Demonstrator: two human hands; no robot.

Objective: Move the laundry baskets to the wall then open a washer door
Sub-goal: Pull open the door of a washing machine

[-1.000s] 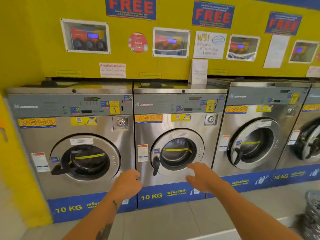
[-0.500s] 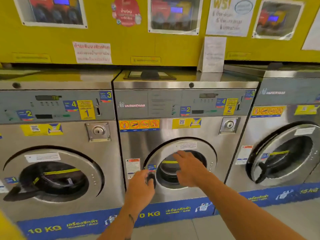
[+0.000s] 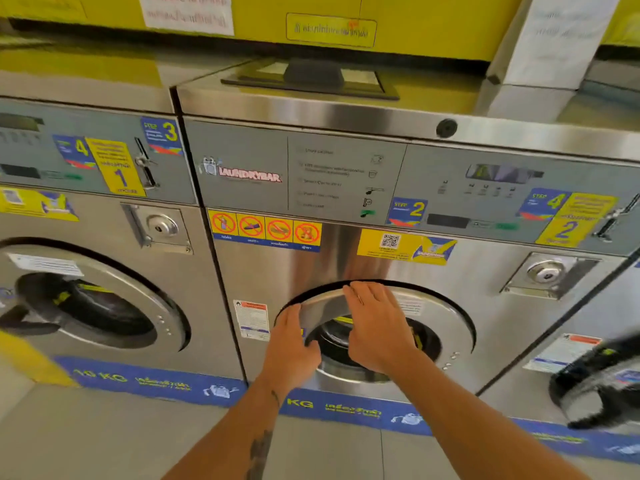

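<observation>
The middle washer point(image 3: 346, 265) is a steel front-loader marked number 2. Its round door point(image 3: 441, 322) has a steel ring and a dark glass centre. My left hand point(image 3: 291, 348) is closed around the handle at the door's left edge, which it hides. My right hand point(image 3: 377, 327) lies flat on the upper left of the door, its fingertips reaching the top of the ring. A dark gap runs along the door's upper left rim; I cannot tell if the door has come off its latch. No laundry basket is in view.
The left washer door point(image 3: 104, 289) is shut, its black handle pointing left. The right washer door point(image 3: 602, 386) stands ajar and juts out at the frame's right edge. Grey floor tiles point(image 3: 104, 438) run below the machines. A yellow wall point(image 3: 415, 15) rises behind.
I have come much closer to the middle washer. My left hand has closed on the door handle, and my right hand has slid up to the top of the door ring.
</observation>
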